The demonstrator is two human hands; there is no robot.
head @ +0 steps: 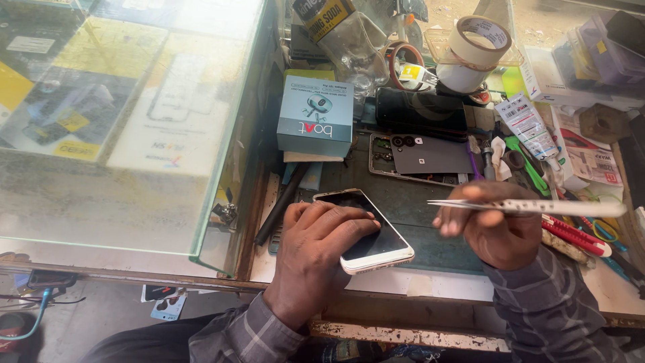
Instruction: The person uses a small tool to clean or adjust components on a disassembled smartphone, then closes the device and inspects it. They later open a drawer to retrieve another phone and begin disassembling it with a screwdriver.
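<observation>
A white smartphone [373, 243] with a dark screen lies face up on the dark green work mat [416, 208]. My left hand [316, 252] rests on its left half, fingers spread over the screen, holding it down. To the right, my right hand [490, 225] grips metal tweezers [531, 207] whose points aim left, hovering above the mat a little right of the phone. Beyond the mat lies an opened phone body [423, 158] with its grey inner plate showing.
A glass display counter [127, 121] fills the left. A teal box [316, 115], a clear bottle [349, 40], tape rolls [470, 50], a glue tube [531, 124], a black phone [420, 111] and red-handled tools [578, 235] crowd the back and right of the bench.
</observation>
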